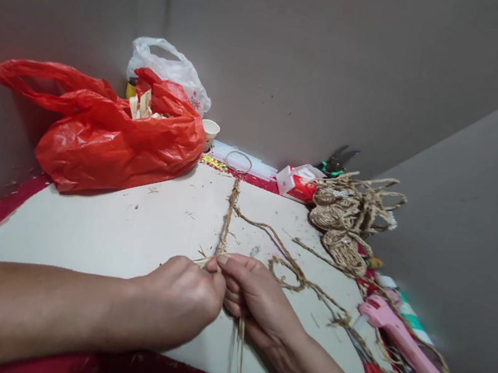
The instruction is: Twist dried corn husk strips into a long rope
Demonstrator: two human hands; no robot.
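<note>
Hands met at the near middle of the white board (95, 231), knuckle to knuckle. The left hand (178, 301) was clenched around the near end of a braided straw cord (228, 215), its fingers curled tight and the thumb side pressed against the right hand (254, 298). That hand pinched the same cord between thumb and fingertips, just where the braid ended. From this grip the cord ran straight away from the person, over the board, to the far edge near a thin wire ring (238, 161). Loose straw strands (241, 349) hung down below the right hand, towards the person. A second, looser cord (296, 276) curved off to the right, lying just beside the right hand and reaching toward a pink glue gun (399, 339).
</note>
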